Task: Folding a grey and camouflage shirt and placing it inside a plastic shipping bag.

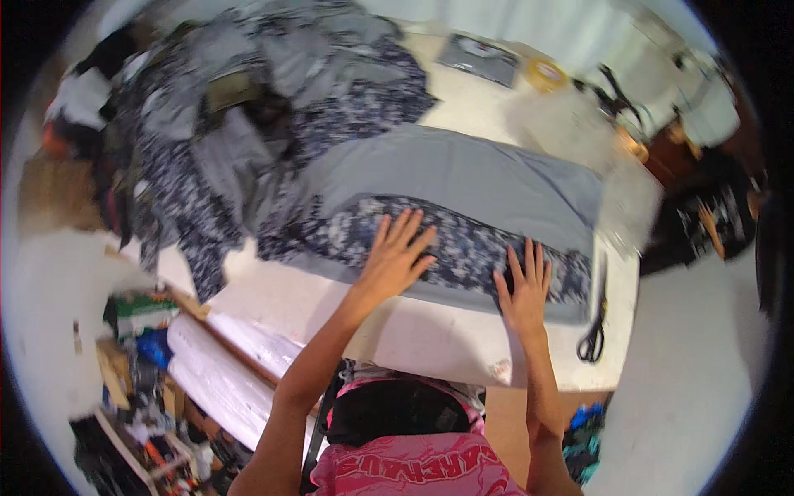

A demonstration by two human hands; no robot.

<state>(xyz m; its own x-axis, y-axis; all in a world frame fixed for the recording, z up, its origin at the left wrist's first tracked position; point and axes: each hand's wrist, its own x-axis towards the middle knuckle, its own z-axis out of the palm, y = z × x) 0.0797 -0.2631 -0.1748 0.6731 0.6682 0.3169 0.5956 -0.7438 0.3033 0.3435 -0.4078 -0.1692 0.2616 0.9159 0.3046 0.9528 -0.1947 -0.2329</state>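
A folded piece of fabric lies across the white table (413, 331): plain grey on its far part (463, 178) and a dark blue and grey speckled camouflage print (463, 244) along the near part. My left hand (393, 256) is flat on the camouflage print with fingers spread. My right hand (525, 285) also presses flat on the print, further right, fingers apart. Neither hand holds anything.
A heap of camouflage and grey fabric pieces (248, 116) fills the table's far left. Black scissors (594, 331) lie near the right edge. A yellow tape roll (546, 74) and a flat dark packet (480, 58) sit at the back. White fabric rolls (223, 364) lie under the table's left side.
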